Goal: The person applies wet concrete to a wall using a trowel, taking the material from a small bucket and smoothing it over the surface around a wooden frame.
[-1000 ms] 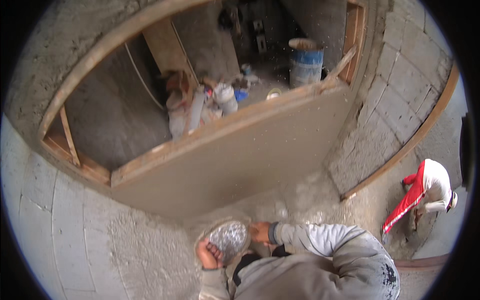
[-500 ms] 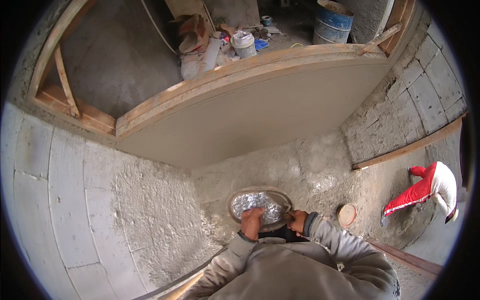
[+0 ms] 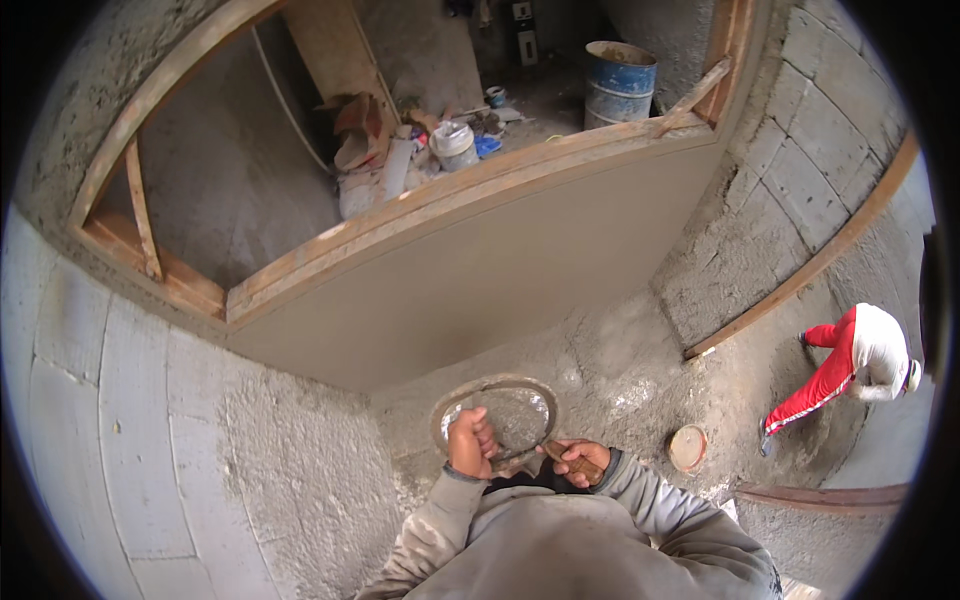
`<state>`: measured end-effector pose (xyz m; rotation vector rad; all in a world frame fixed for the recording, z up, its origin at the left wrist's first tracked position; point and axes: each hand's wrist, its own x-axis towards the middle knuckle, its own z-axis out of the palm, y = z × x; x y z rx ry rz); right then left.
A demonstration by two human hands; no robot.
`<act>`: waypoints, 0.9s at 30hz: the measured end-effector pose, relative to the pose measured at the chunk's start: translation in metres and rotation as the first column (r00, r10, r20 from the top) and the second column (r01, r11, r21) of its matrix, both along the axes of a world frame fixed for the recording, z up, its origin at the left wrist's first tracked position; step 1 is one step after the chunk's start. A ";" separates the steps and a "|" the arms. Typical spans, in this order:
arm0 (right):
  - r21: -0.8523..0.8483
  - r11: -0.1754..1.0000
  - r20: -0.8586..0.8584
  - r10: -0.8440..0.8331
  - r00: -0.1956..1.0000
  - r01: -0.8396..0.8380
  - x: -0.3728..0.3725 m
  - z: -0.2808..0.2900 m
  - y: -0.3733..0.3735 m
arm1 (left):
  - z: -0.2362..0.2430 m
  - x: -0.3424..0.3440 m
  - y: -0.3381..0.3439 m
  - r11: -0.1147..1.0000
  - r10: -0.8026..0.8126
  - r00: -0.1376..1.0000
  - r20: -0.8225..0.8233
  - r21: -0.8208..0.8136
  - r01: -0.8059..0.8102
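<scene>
- Lower centre: left hand (image 3: 472, 442) over basin (image 3: 510, 381), right hand (image 3: 580, 461) at its lower right.
- Far right: co-worker (image 3: 878, 350).
- Upper right: drum (image 3: 618, 92) behind window frame (image 3: 470, 188).

Red trousers (image 3: 820, 385) (striped white down the side) contrast with grey sleeves (image 3: 430, 530), a grey-rimmed basin (image 3: 495, 381) and a blue barrel (image 3: 620, 98).

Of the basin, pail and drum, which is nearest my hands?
The oval basin, right at your left hand and right hand; the pail and drum stand beyond the wooden frame.
</scene>
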<state>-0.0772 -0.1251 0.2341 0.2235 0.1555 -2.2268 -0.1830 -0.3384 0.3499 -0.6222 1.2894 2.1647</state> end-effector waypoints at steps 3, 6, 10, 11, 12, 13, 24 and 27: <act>-0.111 0.988 -0.041 -0.117 0.992 0.112 0.001 0.019 0.004 | 0.002 -0.009 -0.006 0.998 0.065 0.998 0.017 0.019 -0.066; -0.219 0.945 -0.061 -0.262 0.963 0.244 0.008 0.052 0.020 | 0.001 -0.017 -0.009 0.992 0.122 0.992 0.014 0.028 -0.123; -0.212 0.804 -0.063 -0.578 0.813 0.555 0.015 0.127 0.061 | -0.012 -0.027 -0.017 0.986 0.162 0.987 0.019 0.041 -0.163; -0.172 0.743 -0.089 -0.665 0.741 0.646 0.015 0.146 0.076 | -0.019 -0.028 -0.019 0.986 0.165 0.986 0.019 0.037 -0.165; -0.076 0.609 -0.266 -0.775 0.573 0.789 -0.001 0.183 0.100 | -0.017 -0.037 -0.016 0.980 0.198 0.980 -0.013 0.000 -0.198; -0.008 0.409 -0.415 -0.832 0.369 0.912 -0.004 0.217 0.114 | -0.022 -0.030 -0.023 0.973 0.224 0.975 -0.013 -0.051 -0.224; -0.248 -0.969 -0.652 0.159 -0.741 0.010 -0.177 0.524 0.284 | -0.029 -0.034 -0.045 0.905 0.425 0.904 0.040 -0.045 -0.423; -0.193 -0.940 -0.699 0.333 -0.633 -0.281 -0.243 0.585 0.307 | -0.028 -0.032 -0.050 0.866 0.499 0.866 0.033 -0.037 -0.498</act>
